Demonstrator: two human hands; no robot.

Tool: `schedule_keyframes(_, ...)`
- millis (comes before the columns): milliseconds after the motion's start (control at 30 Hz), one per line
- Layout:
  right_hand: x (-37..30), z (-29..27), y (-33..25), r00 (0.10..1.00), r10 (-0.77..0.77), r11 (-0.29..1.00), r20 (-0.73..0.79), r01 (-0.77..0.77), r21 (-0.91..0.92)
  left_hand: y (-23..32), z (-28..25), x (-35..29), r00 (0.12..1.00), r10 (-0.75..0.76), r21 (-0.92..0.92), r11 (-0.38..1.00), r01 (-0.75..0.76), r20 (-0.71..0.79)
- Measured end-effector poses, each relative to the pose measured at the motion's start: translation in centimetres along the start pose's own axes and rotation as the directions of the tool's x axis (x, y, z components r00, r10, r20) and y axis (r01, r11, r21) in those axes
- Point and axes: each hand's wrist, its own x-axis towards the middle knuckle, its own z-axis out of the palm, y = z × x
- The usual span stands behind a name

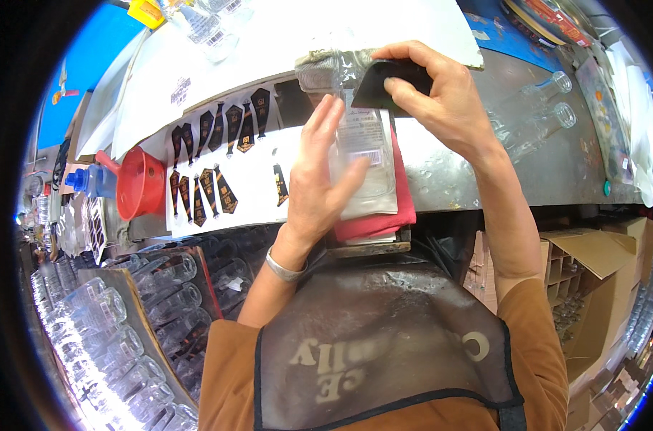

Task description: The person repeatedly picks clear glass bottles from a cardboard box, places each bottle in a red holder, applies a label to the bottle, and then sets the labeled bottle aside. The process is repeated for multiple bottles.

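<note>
A clear glass bottle (362, 154) lies along a pad, with small print and a barcode showing on its upper side. My left hand (315, 169) rests against the bottle's left side, its fingers stretched toward the neck and the thumb apart over the glass. Between thumb and fingers my right hand (441, 93) pinches a flat, flexible black sheet (387, 85) above the right of the bottle's neck. Under the bottle are layers of pale sheet and a red cloth (404, 190). A folded grey cloth (318, 74) sits just beyond my left fingertips.
Black tie-shaped labels with gold print (206, 188) lie in rows on a white sheet (251, 205). Left of them are a red plastic scoop (141, 183) and a blue-capped bottle (89, 179). Glass bottles (538, 122) lie right; crated bottles (172, 309) and a cardboard box (592, 287) flank me below.
</note>
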Motion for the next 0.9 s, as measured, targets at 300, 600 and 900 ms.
schedule_keyframes(300, 1.7, 0.8, -1.2, 0.933, -0.358, 0.857, 0.036, 0.344, -0.383, -0.2, 0.4, 0.1, 0.999, -0.027, -0.094, 0.995, 0.024, -0.03)
schedule_keyframes(600, -0.9, 0.9, -2.6, 0.908, -0.413, 0.824, 0.075, 0.407, -0.395, -0.8, -0.5, -1.4, 1.0, 0.0, -0.034, 0.999, 0.001, 0.014)
schedule_keyframes(900, -2.7, 2.4, -3.9, 0.814, -0.547, 0.644, 0.195, 0.558, -0.523, -0.7, 0.0, -3.2, 0.999, 0.025, 0.017, 1.0, -0.024, -0.027)
